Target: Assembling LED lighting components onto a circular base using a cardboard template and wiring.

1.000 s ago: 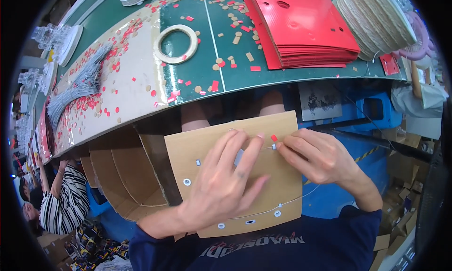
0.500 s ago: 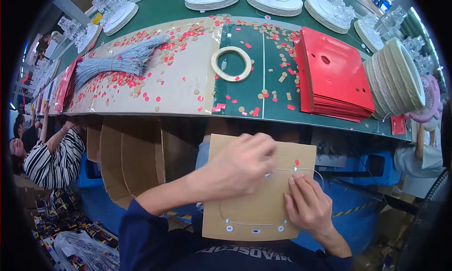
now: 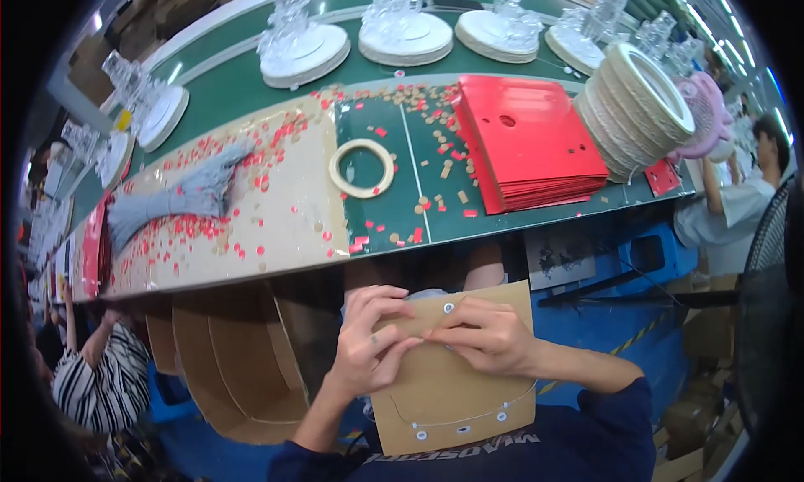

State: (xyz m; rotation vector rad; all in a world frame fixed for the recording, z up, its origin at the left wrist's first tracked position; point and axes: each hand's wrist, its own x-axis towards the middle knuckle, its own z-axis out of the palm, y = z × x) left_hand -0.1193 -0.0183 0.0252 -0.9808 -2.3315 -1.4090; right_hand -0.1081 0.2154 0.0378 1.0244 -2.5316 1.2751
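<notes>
A tan cardboard sheet [image 3: 469, 394] rests against my front, below the table edge. Along its lower part a thin pale wire [image 3: 461, 421] runs through small white tabs, with white round pieces [image 3: 421, 436] below it. Another white round piece [image 3: 449, 309] shows near the upper edge. My left hand [image 3: 373, 340] lies over the sheet's left side, thumb and fingers pinched. My right hand [image 3: 486, 335] reaches in from the right, its fingertips closed against the left's. What lies between them is too small to make out.
On the table are a stack of red sheets [image 3: 536, 147], a tape roll [image 3: 333, 168], a bundle of grey wire ties [image 3: 172, 199] and scattered red and tan bits. White round bases [image 3: 406, 42] stand behind. A cardboard box [image 3: 239, 356] is at lower left; a fan [image 3: 766, 256] at right.
My left hand has drawn back leftward from across the sheet. My right hand has left the sheet's right side and now meets the left near its upper middle. The whole view has shifted.
</notes>
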